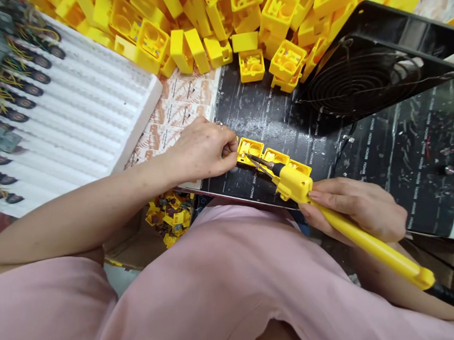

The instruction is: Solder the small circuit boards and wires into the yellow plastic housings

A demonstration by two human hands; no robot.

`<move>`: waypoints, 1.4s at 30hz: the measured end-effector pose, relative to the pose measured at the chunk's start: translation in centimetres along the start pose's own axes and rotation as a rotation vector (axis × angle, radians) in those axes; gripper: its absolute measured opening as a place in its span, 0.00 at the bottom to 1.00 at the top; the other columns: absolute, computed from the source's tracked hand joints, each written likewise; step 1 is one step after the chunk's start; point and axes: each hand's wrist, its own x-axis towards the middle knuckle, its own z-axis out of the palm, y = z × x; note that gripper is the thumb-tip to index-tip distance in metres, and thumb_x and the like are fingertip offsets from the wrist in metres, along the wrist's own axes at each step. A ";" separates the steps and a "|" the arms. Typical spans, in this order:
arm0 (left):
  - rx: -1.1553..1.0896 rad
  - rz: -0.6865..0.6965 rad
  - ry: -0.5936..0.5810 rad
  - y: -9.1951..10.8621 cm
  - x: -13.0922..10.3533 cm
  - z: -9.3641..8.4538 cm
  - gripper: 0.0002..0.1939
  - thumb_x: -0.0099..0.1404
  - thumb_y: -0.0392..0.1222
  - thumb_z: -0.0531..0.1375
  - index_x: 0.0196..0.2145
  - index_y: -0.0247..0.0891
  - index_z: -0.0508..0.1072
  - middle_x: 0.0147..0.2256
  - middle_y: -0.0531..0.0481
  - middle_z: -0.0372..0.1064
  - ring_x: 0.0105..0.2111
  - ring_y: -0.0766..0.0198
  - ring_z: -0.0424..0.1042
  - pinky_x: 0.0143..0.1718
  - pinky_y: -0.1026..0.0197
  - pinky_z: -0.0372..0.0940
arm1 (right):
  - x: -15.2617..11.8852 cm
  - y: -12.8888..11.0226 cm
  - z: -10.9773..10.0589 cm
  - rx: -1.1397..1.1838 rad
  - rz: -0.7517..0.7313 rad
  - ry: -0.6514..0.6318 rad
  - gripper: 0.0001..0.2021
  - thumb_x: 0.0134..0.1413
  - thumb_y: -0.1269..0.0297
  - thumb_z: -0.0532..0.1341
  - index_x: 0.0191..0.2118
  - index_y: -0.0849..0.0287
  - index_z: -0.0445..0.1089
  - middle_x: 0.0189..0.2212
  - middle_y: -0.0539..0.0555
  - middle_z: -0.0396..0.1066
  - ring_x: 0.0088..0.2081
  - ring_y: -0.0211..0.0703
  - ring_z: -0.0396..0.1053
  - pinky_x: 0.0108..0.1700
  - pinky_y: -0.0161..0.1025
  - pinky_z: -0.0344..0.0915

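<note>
Three small open yellow plastic cases (276,156) stand in a row on the black work surface. My left hand (210,148) is at the left end of this row, its fingers curled and pinched together against the edge of the first case. Whatever the fingertips hold there is hidden. In my right hand (358,208) is a yellow soldering iron (369,238), gripped around its handle. Its dark tip, with a thin metal feed tube beside it, points left and reaches into the first case, close to my left fingertips.
Many yellow cases (200,48) are heaped along the back. A black fan (356,80) leans at the back right. On the left, a ribbed white foam tray (92,106) bears rows of wired round parts (33,89). Below the table edge, a box holds yellow pieces (174,219).
</note>
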 end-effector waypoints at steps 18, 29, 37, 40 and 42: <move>0.039 -0.062 -0.074 0.8 0.6 -0.1 0.13 0.64 0.44 0.56 0.34 0.41 0.81 0.31 0.50 0.82 0.37 0.52 0.84 0.50 0.52 0.70 | 0.1 -1.0 -1.3 -0.102 -0.051 -0.124 0.06 0.67 0.71 0.73 0.43 0.53 0.78 0.34 0.50 0.84 0.32 0.42 0.83 0.37 0.37 0.82; 0.049 0.060 0.073 -0.5 -0.6 -0.4 0.14 0.75 0.45 0.55 0.40 0.45 0.82 0.40 0.50 0.84 0.50 0.51 0.81 0.69 0.43 0.64 | -0.7 -0.9 0.0 -0.144 0.074 0.171 0.26 0.66 0.68 0.76 0.67 0.45 0.79 0.42 0.51 0.88 0.34 0.49 0.87 0.32 0.41 0.84; 0.013 0.034 0.115 -1.0 0.9 0.7 0.16 0.76 0.46 0.56 0.44 0.47 0.85 0.37 0.52 0.83 0.49 0.52 0.81 0.74 0.36 0.60 | -1.0 -0.1 1.0 -0.043 0.028 0.237 0.22 0.63 0.70 0.78 0.60 0.47 0.82 0.36 0.49 0.87 0.29 0.47 0.84 0.28 0.41 0.81; 0.096 0.042 0.139 -0.7 1.2 1.0 0.16 0.76 0.45 0.56 0.41 0.47 0.86 0.35 0.51 0.83 0.49 0.50 0.81 0.74 0.35 0.58 | -1.2 -0.3 0.6 -0.140 0.104 0.202 0.28 0.66 0.66 0.76 0.68 0.44 0.77 0.41 0.49 0.88 0.27 0.44 0.82 0.27 0.41 0.79; 0.139 0.038 0.135 -0.4 1.2 1.0 0.16 0.75 0.44 0.56 0.39 0.47 0.85 0.34 0.50 0.83 0.48 0.49 0.81 0.73 0.35 0.58 | -1.1 -0.5 0.6 -0.146 0.087 0.166 0.27 0.66 0.67 0.76 0.67 0.45 0.78 0.43 0.50 0.89 0.30 0.45 0.84 0.30 0.40 0.82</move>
